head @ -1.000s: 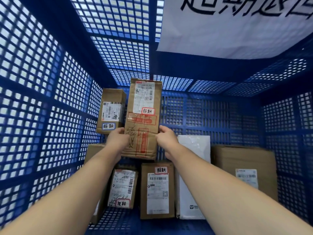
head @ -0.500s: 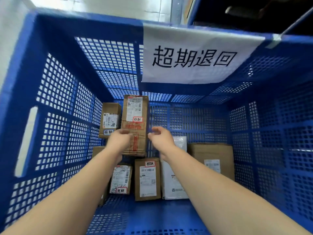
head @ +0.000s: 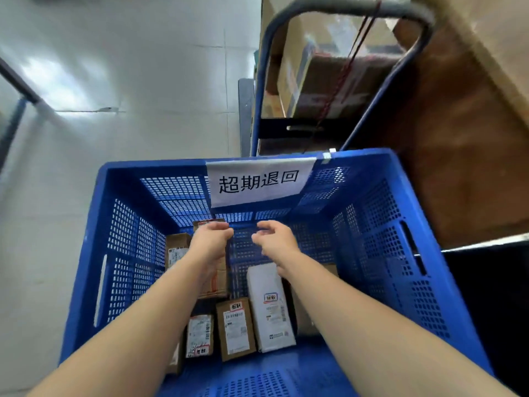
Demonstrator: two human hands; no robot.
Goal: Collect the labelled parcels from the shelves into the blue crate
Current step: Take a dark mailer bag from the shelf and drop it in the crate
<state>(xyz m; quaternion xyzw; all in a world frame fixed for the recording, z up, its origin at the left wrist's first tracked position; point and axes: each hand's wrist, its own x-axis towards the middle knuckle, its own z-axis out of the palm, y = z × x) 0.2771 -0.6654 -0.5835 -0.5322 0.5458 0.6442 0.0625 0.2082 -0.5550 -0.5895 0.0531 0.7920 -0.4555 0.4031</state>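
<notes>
Head view, looking down into the blue perforated plastic crate [head: 380,270], which fills the lower frame and bears a white paper sign with black characters [head: 259,181] on its far wall at twelve o'clock. Both forearms reach over the near rim. The left hand [head: 210,245] and right hand [head: 276,242] hang side by side above the crate's interior, fingers loosely curled and holding nothing. Beneath the left hand stands a tall brown cardboard parcel [head: 216,282], partly hidden by the wrist; whether the hand touches it cannot be told. At nine o'clock of it leans a smaller brown box [head: 176,250]. Toward six o'clock lie a white-labelled small packet [head: 199,335], a brown carton with shipping label [head: 236,329] and a white padded mailer [head: 270,306], each with a red-edged sticker. A blue-framed trolley handle [head: 349,12] rises at one o'clock before stacked cartons. Judged step: a parcel is deposited and the hands are free. The next move calls for turning to the shelves, not in view, for another labelled parcel.
</notes>
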